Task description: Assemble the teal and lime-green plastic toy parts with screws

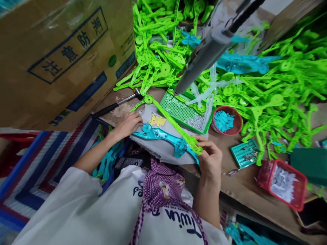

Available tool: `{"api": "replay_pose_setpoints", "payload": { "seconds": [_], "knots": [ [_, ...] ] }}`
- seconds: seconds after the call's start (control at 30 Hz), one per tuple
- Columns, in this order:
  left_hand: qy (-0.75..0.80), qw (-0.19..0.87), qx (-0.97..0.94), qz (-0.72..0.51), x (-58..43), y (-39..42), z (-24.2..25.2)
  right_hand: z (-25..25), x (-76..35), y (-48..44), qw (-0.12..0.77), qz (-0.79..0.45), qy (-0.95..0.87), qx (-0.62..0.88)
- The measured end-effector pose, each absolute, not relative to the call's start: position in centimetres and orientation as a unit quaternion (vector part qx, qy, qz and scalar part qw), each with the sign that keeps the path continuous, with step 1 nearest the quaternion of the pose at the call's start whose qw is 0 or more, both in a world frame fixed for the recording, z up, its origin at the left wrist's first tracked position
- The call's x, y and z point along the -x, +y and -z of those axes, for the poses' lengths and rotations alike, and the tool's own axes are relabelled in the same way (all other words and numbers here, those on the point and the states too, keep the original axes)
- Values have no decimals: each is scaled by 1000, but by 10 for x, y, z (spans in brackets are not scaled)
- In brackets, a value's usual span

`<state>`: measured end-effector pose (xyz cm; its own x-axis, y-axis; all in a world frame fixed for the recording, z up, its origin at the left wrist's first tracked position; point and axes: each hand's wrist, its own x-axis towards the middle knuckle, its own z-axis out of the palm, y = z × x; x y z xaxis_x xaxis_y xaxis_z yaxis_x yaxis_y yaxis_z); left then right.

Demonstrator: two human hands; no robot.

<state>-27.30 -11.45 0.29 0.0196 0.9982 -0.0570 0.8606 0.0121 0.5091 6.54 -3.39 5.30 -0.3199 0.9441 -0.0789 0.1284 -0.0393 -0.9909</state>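
Note:
My right hand (210, 157) pinches the right end of a long bright green plastic part (170, 119), which runs slantwise up to a round hub at its far left end. Below it lies a translucent blue plastic part (163, 134) of similar length, on a grey cloth (148, 145) with a yellow cartoon figure. At the blue part's left end is my left hand (129, 127), its fingers bent and close together about that end; the thumb is mostly hidden. Over the table hangs a grey powered screwdriver (201, 62), its tip pointing down above a green tray (177, 110) of small metal pieces.
Green parts (263, 91) are heaped at the back and right. A big cardboard box (62, 58) stands left, beside a hammer (115, 105). Rightward are a red basket of blue pieces (224, 122), a small teal tray (244, 154) and a red basket of white pieces (283, 183).

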Motion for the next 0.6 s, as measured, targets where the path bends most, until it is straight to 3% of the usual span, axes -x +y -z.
{"api": "replay_pose_setpoints", "payload": {
  "seconds": [0.23, 0.4, 0.6],
  "knots": [
    [660, 255, -667, -234, 272, -108, -30, -49, -57, -45, 347, -547, -635, 422],
    [642, 314, -646, -268, 254, -159, -63, -45, -24, -64, 312, -461, -733, 392],
    [776, 218, -525, -273, 244, -201, -21, -31, 28, -66, 249, -410, -812, 333]
  ]
}}
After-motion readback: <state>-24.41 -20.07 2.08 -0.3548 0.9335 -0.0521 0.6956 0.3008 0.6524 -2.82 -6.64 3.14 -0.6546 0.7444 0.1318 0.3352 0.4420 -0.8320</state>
